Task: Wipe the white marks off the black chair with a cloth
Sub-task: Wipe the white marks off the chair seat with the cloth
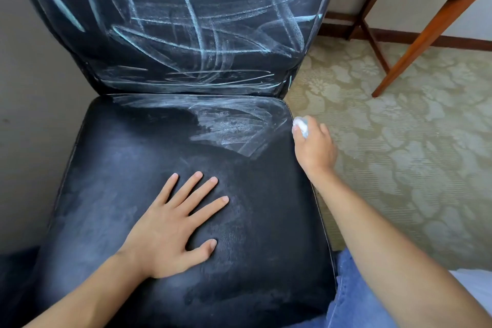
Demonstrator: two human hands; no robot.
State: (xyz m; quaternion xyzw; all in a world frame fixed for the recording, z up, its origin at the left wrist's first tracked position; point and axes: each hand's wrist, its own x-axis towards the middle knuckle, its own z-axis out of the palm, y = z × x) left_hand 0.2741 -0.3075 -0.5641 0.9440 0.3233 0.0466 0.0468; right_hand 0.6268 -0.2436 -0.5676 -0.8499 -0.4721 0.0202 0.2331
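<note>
Cloth [302, 126] sits balled in my right hand [314, 148], fingers closed around it, at the black chair [266, 221] seat's right edge — white marks [234, 125] lie just left of that hand. My left hand [173, 226] presses flat on the seat, fingers spread — more marks cover the backrest beyond both hands.

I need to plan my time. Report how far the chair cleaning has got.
Done: the seat's front looks mostly wiped, with faint haze. In hand: the right hand grips a small cloth at the seat's right edge; the left hand presses flat. Left: marks at the seat's back and the whole backrest.
</note>
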